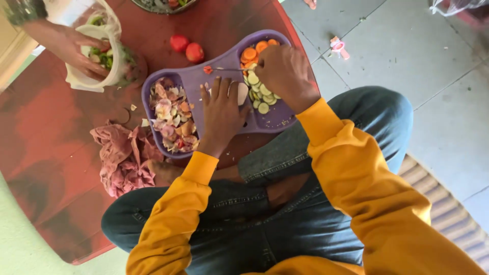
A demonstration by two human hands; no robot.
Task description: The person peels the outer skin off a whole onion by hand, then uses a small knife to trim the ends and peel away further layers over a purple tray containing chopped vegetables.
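left hand [220, 113] flat on purple tray [196, 81], right hand [281, 71] fisted around knife [226, 69]

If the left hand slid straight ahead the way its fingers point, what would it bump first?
Probably the small red piece on the purple tray, just beyond the left hand, though heights are hard to judge.

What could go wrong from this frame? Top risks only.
1. The left hand lies flat on the purple tray just beside the knife that the right hand holds; a slip might nick its fingers.
2. The tray sits at the red table edge by the knees; pressing down may tip it.
3. Two tomatoes lie loose nearby and might roll off.
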